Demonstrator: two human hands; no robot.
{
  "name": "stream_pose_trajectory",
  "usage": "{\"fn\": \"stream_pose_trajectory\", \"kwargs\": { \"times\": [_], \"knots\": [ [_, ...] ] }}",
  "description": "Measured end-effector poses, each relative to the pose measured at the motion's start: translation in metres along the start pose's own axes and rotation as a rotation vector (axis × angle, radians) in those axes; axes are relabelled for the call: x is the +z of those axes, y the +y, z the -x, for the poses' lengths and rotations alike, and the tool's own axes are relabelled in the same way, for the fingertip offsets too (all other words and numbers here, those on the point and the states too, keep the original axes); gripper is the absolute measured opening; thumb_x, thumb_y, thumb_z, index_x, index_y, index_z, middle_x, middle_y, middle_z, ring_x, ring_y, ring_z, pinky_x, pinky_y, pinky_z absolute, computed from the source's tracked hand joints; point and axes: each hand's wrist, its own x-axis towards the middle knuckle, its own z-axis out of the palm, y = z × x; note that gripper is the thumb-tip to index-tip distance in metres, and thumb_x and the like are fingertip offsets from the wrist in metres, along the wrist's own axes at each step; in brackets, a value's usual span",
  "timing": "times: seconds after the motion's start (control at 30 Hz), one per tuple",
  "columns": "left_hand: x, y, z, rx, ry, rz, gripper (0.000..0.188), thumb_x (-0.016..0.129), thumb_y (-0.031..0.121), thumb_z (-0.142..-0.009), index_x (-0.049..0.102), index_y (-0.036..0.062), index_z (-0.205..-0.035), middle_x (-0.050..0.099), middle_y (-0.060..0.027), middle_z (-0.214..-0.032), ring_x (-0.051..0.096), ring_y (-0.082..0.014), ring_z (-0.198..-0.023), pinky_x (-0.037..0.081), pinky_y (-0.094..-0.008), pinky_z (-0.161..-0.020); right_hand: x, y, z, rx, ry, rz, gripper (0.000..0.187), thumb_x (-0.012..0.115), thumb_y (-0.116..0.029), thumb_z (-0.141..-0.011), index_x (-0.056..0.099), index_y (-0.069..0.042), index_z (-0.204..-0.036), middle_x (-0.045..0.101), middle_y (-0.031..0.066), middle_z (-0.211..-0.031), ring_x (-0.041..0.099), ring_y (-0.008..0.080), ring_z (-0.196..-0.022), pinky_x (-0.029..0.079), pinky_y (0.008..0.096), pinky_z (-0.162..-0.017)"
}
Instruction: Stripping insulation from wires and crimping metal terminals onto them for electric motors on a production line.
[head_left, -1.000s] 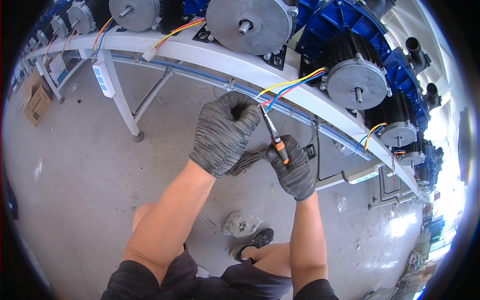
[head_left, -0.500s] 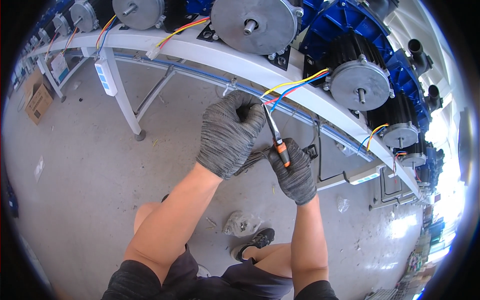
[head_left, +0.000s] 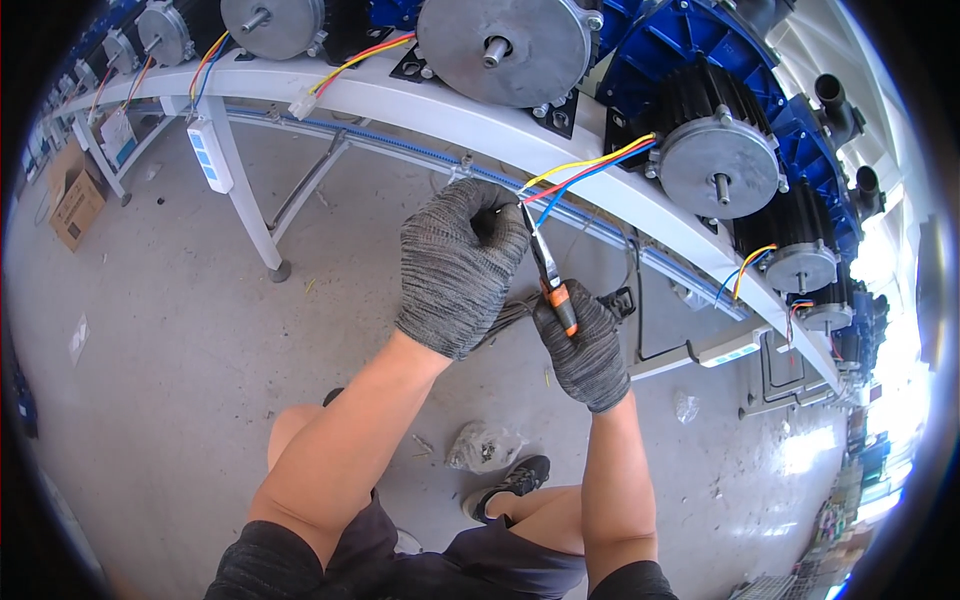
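My left hand (head_left: 462, 265), in a grey knit glove, is closed in a pinch, with thumb and forefinger at the ends of the yellow wire (head_left: 572, 168) and the red wire (head_left: 590, 180). The pinched ends themselves are mostly hidden by the fingers. My right hand (head_left: 585, 345), gloved alike, is wrapped round the orange-and-black handles of pliers (head_left: 546, 262). Their jaws point up and touch or nearly touch the red wire by my left fingertips. A blue wire (head_left: 560, 192) hangs loose just right of the jaws. All three wires come out of a black motor (head_left: 718, 165) with a grey end plate.
Motors line a curved white frame (head_left: 480, 125); a large one (head_left: 500, 55) stands ahead. A wire bundle with a white connector (head_left: 303, 104) hangs at left. Beneath runs a blue-edged rail (head_left: 400, 147). A power strip (head_left: 210, 157), a cardboard box (head_left: 76, 205) and a plastic bag (head_left: 483, 448) are lower down.
Both hands and the pliers have shifted very slightly left. The red wire now runs straighter toward my left fingertips, and the blue wire's end hangs a little lower.
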Motion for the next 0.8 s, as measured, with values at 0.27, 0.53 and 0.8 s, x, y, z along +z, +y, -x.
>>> {"fn": "stream_pose_trajectory", "kwargs": {
  "times": [0.27,0.53,0.8],
  "knots": [
    [0.001,0.0,-0.001,0.013,0.005,-0.039,0.01,0.069,0.009,-0.095,0.066,-0.0006,-0.096,0.065,-0.0032,-0.073,0.058,-0.0076,-0.064,0.049,-0.0262,-0.061,0.001,-0.005,0.004,0.059,0.027,0.042,0.019,0.068,-0.009,-0.091,0.06,-0.001,-0.105,0.06,0.0176,-0.083,0.062,0.0341,-0.074,0.048,0.0405,-0.067],
    [0.003,-0.003,0.001,0.051,0.025,-0.044,0.009,0.07,0.008,-0.094,0.066,0.0002,-0.096,0.065,-0.0037,-0.073,0.059,-0.0085,-0.064,0.049,-0.0273,-0.062,0.001,0.008,0.005,-0.021,-0.029,-0.189,0.024,0.07,-0.012,-0.092,0.062,-0.001,-0.113,0.061,0.0166,-0.085,0.06,0.0334,-0.073,0.048,0.0405,-0.067],
    [0.002,-0.005,-0.002,0.339,0.118,-0.227,0.009,0.07,0.007,-0.09,0.066,0.0026,-0.096,0.06,-0.0082,-0.081,0.059,-0.018,-0.064,0.049,-0.0325,-0.061,-0.012,-0.016,0.009,0.165,-0.092,-0.153,0.03,0.07,-0.012,-0.091,0.065,-0.002,-0.119,0.063,0.014,-0.085,0.06,0.031,-0.077,0.048,0.039,-0.069]
  ]
}}
